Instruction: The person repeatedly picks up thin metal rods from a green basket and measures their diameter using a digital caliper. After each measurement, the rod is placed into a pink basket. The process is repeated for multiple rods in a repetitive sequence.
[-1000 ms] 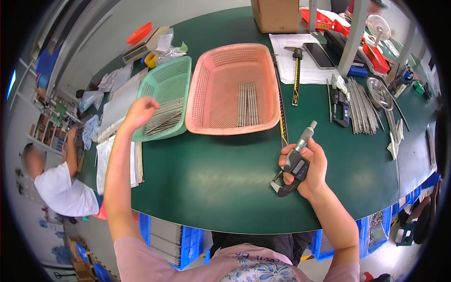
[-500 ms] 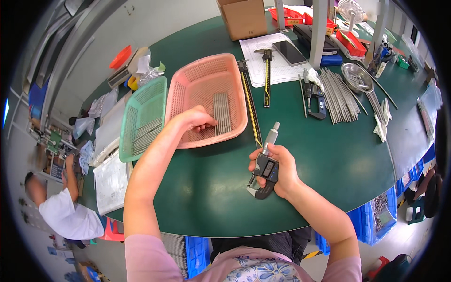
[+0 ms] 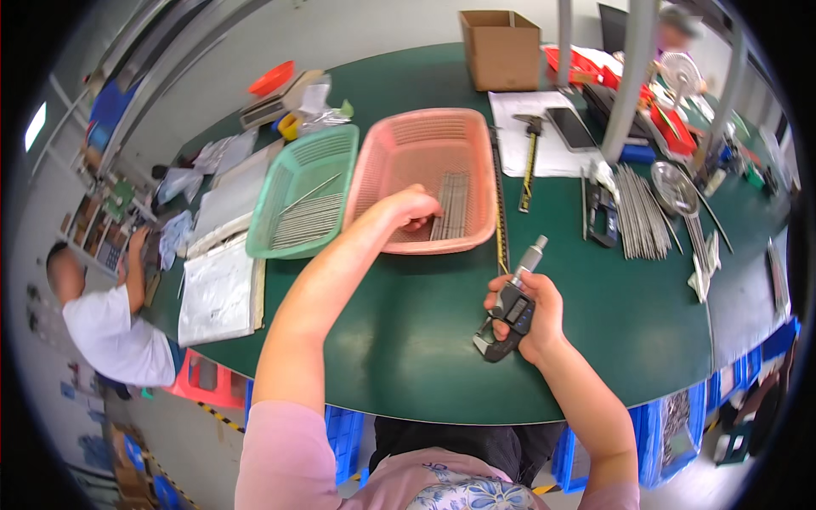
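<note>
My left hand [image 3: 415, 207] reaches into the pink plastic basket [image 3: 374, 161], its fingers curled at the left edge of a row of thin metal rods [image 3: 452, 206]. Whatever the fingertips pinch is hidden. A digital micrometer [image 3: 513, 309] with a dark frame and silver thimble is gripped in my right hand [image 3: 541, 313], above the table in front of the basket. Its jaw opening points to the lower left, with no rod in it. To the left stands a green basket [image 3: 265, 217] with more metal rods [image 3: 308, 219]; one lies askew across the others.
Right of the pink basket lie a caliper [image 3: 529, 161], a phone [image 3: 570, 129], a second micrometer [image 3: 603, 212] and loose rods [image 3: 642, 212]. A cardboard box [image 3: 501, 55] stands behind. Papers [image 3: 217, 297] lie at left, where another person [image 3: 119, 327] sits.
The view has swung left, so the table's things appear farther right. My left hand stays at the rods in the pink basket; my right hand still holds the micrometer.
</note>
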{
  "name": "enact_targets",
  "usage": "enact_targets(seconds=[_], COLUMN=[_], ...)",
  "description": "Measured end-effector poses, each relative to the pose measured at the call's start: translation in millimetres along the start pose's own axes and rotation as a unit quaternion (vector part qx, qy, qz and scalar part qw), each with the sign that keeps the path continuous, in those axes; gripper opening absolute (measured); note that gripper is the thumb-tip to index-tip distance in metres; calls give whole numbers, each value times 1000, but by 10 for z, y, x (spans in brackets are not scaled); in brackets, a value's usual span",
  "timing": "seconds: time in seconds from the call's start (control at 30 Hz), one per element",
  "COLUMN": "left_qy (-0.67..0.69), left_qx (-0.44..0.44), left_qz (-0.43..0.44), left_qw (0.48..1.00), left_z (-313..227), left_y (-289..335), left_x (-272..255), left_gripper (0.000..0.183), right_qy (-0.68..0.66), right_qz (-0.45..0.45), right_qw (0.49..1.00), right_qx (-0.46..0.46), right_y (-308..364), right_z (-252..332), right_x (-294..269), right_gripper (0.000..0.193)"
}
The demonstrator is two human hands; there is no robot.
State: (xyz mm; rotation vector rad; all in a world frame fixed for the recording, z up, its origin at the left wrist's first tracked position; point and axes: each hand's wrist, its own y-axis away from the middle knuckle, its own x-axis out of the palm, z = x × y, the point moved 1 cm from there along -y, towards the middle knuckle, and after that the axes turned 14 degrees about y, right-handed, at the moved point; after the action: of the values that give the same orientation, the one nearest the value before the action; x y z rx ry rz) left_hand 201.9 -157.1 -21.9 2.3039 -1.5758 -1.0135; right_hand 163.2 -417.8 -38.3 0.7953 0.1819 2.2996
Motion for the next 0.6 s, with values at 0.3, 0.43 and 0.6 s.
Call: enact_targets(seconds=[0.3, 0.43, 0.6], left_qy=[451, 497, 466], left_qx=[155, 282, 286], left_qz=[110, 116, 117], left_qw=[872, 812, 829], left_z=[-38, 105, 605], left_y=[451, 1237, 1513], left_x=[-245, 95, 499], left_gripper=[13, 21, 14], right_qy=[3, -38, -55], right_qz=[-6, -5, 46], right_qw=[1000, 999, 995], right_qx=[-17, -22, -71], right_y=[6, 40, 103], right_z=[27, 89, 145], right_x=[17, 31, 55], right_gripper=[52, 61, 66])
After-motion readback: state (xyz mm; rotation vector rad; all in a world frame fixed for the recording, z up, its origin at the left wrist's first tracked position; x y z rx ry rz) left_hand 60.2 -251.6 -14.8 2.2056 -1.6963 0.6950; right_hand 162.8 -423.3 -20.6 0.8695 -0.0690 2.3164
